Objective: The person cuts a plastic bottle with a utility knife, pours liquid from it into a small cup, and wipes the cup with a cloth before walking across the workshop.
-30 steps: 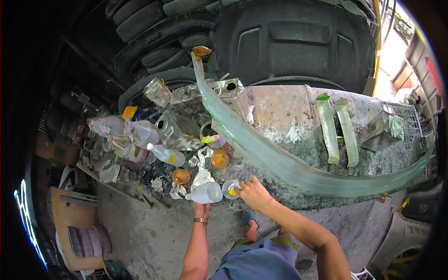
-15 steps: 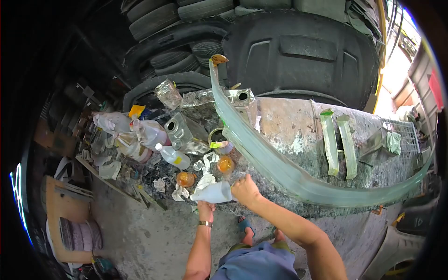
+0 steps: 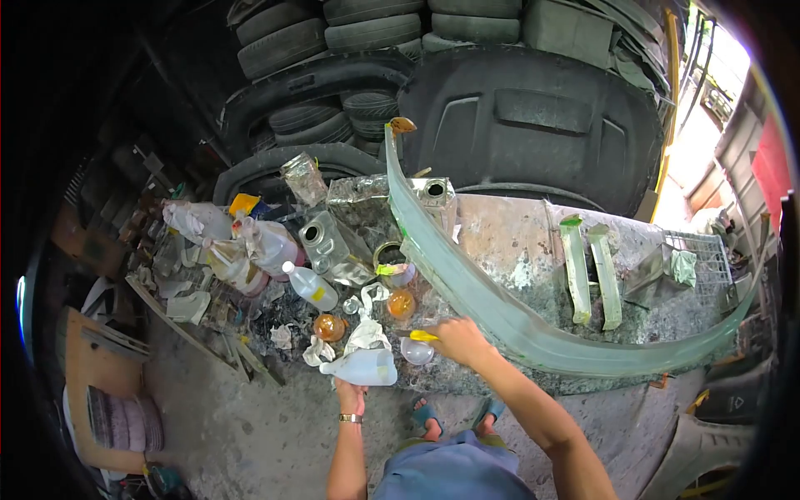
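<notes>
My left hand (image 3: pixel 352 397) grips a translucent white plastic bottle (image 3: pixel 363 367) from below. The bottle lies nearly level at the bench's front edge, its narrow end to the left and its wide end to the right. In my right hand (image 3: pixel 462 340) is a small yellow-handled tool (image 3: pixel 423 336), its tip pointing left. Just below that tip sits a clear, rounded plastic piece (image 3: pixel 417 351), apart from the bottle. Crumpled white paper (image 3: pixel 367 336) and two round orange containers, one at the left (image 3: pixel 329 327) and one at the right (image 3: pixel 401 304), lie behind the bottle.
A long pale-green curved strip (image 3: pixel 500 308) arches across the workbench (image 3: pixel 500 218). Two shorter strips (image 3: pixel 577 275) lie beyond it. Metal cans (image 3: pixel 333 246), a capped white bottle (image 3: pixel 311 287) and bagged containers (image 3: pixel 271 246) crowd the left. Tyres (image 3: pixel 371 33) and dark panels (image 3: pixel 533 125) stand behind.
My right hand has drawn back from the bottle's wide end, bringing the yellow-handled tool and clear piece into view. My left hand and the bottle have shifted slightly left and down.
</notes>
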`<state>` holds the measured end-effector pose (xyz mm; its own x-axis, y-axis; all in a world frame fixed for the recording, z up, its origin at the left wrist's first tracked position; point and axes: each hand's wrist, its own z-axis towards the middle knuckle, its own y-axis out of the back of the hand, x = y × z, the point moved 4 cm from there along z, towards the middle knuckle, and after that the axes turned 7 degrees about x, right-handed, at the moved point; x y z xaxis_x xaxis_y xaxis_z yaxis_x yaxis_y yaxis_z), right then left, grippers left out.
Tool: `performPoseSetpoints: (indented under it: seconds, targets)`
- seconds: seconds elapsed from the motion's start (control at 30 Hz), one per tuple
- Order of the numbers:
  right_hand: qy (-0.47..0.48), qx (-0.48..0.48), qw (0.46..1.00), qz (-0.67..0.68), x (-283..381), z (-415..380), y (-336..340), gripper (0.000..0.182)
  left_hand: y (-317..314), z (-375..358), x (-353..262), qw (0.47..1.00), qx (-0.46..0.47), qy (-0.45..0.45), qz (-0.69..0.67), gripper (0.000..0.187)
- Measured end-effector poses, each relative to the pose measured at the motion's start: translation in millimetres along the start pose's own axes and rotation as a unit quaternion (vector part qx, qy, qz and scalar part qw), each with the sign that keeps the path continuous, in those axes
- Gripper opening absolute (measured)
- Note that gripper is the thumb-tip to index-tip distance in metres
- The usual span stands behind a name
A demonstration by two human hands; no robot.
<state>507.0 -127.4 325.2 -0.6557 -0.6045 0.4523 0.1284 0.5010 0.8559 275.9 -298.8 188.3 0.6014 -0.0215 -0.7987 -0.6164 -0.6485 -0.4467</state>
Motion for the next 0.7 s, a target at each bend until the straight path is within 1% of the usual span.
performPoseSetpoints:
  seconds: [0.07,0.1,0.13,0.17,0.2,0.23,0.27,0.3,0.33,0.4,0.43,0.5,0.53,0.57,0.6,0.63,0.67,0.7]
  targets:
    - [-0.023,0.003,0.992,0.123,-4,-38,6,0.031,13,-4,-5,0.999,0.032,-0.029,0.027,0.026]
    - [-0.03,0.002,0.981,0.193,-8,-60,2,0.033,16,-6,-7,0.998,0.012,-0.044,0.044,0.028]
    - [-0.021,-0.033,0.976,0.213,-17,-82,-14,0.033,16,-8,-8,0.998,0.017,-0.04,0.043,0.028]
    - [-0.014,-0.07,0.97,0.233,-26,-107,-31,0.034,13,-10,-9,0.996,0.052,-0.042,0.051,0.028]
    - [-0.064,-0.051,0.951,0.298,-33,-133,-49,0.034,8,-12,-8,0.993,0.089,-0.042,0.06,0.027]
    - [-0.115,-0.035,0.924,0.362,-37,-160,-67,0.033,0,-17,-7,0.993,0.098,-0.032,0.061,0.027]
    - [-0.158,-0.071,0.883,0.437,-46,-188,-94,0.032,-12,-23,-4,0.992,0.114,-0.019,0.054,0.025]
    - [-0.2,-0.109,0.83,0.509,-53,-214,-122,0.031,-21,-27,2,0.99,0.131,-0.004,0.05,0.023]
    - [-0.215,-0.121,0.822,0.514,-54,-239,-139,0.031,-28,-28,10,0.988,0.145,0.011,0.056,0.023]
    - [-0.321,-0.215,0.735,0.557,-59,-297,-168,0.032,-47,-34,34,0.981,0.178,0.054,0.054,0.021]
    - [-0.356,-0.226,0.707,0.568,-63,-323,-184,0.03,-58,-39,46,0.975,0.196,0.071,0.074,0.021]
    - [-0.394,-0.272,0.675,0.562,-73,-370,-225,0.029,-77,-45,75,0.96,0.222,0.116,0.123,0.018]
    - [-0.415,-0.301,0.655,0.555,-79,-394,-249,0.029,-97,-57,88,0.948,0.254,0.136,0.133,0.018]
    - [-0.433,-0.331,0.629,0.554,-87,-416,-274,0.029,-120,-74,94,0.944,0.265,0.118,0.157,0.016]
    - [-0.451,-0.358,0.627,0.525,-96,-436,-299,0.028,-144,-89,104,0.938,0.28,0.097,0.18,0.015]
    - [-0.468,-0.383,0.623,0.497,-99,-458,-317,0.028,-158,-101,119,0.918,0.31,0.099,0.228,0.014]
    - [-0.484,-0.412,0.593,0.494,-95,-480,-329,0.028,-167,-108,137,0.87,0.373,0.111,0.303,0.014]
    - [-0.498,-0.427,0.556,0.511,-94,-498,-342,0.027,-194,-134,147,0.845,0.407,0.109,0.328,0.013]
